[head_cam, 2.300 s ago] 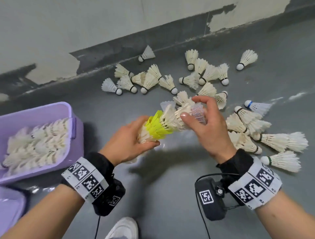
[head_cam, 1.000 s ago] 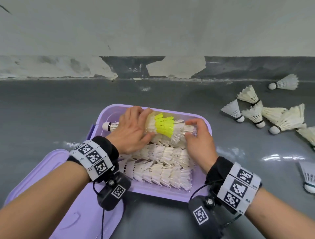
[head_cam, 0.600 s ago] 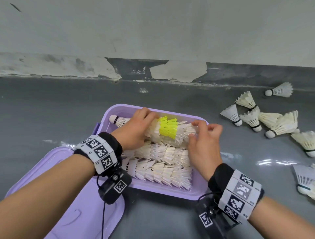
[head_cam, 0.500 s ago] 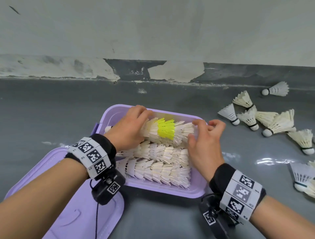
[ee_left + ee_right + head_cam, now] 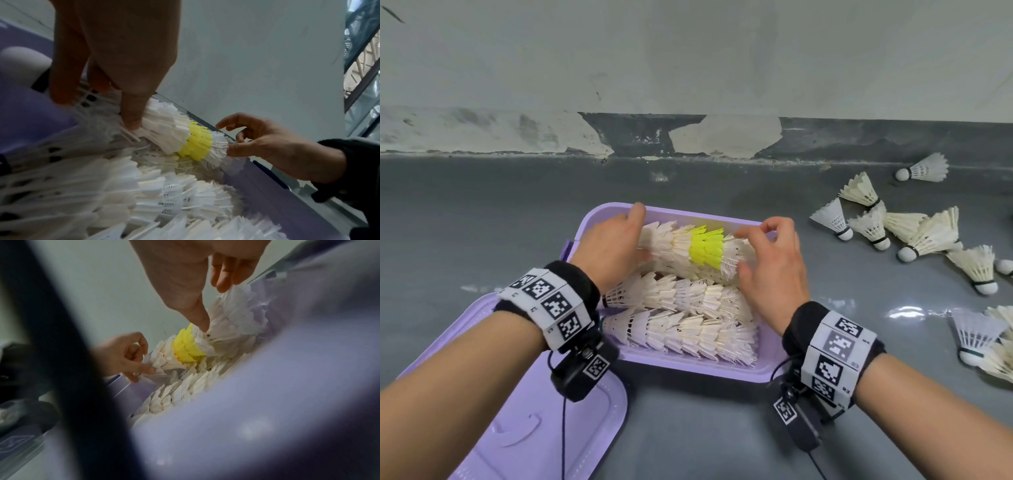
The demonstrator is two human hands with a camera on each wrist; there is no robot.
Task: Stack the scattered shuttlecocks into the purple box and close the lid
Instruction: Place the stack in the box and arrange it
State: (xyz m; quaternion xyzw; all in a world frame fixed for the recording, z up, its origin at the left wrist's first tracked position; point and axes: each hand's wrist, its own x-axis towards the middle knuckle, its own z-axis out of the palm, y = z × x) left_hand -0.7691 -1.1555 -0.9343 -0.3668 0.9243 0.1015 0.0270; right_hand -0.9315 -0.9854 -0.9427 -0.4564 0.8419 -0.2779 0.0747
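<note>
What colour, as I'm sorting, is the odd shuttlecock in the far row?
The shuttlecock is bright yellow; head view.

purple box point(image 5: 688, 368): smooth moulded plastic, satin sheen. lid point(image 5: 517, 428): same plastic, embossed mark. far row of shuttlecocks point(image 5: 671, 246): matt white feather-look skirts. The yellow shuttlecock point(image 5: 705, 251) in it looks plastic, so does the perforated skirt at its right end. loose shuttlecocks point(image 5: 924, 236), right: matt off-white, frayed edges. floor point(image 5: 482, 222): grey, smooth, glossy, glare patches. wall point(image 5: 688, 51): matt paint, flaked at the base. wristbands point(image 5: 585, 284): black cloth, printed tags.
</note>
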